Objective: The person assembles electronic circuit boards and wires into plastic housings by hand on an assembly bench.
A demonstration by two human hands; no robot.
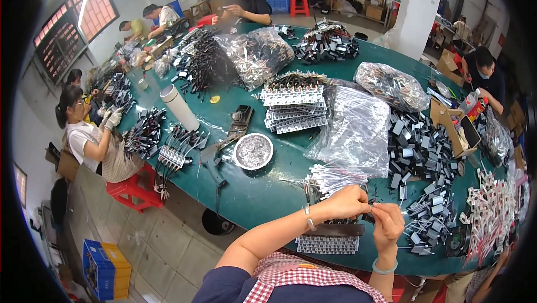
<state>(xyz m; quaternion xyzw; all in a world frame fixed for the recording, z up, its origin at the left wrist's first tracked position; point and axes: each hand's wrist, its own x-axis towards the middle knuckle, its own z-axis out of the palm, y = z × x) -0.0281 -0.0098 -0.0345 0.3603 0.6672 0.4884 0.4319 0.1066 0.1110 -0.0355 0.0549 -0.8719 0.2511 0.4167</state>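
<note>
My left hand, reaching in from the lower left, has its fingers pinched together. My right hand is closed right beside it, thumb and fingertips meeting around a small black part. The fingertips of both hands nearly touch, so most of what lies between them is hidden. Below the hands, small white circuit boards stand in a row at the near table edge, behind a dark bar. A bundle of white wires lies just beyond my left hand. To the right is a heap of black rectangular housings.
The green table carries a metal bowl, a glue gun, a white flask, stacked boards and a plastic bag with wires. A cardboard box stands at right. Several people work around the table.
</note>
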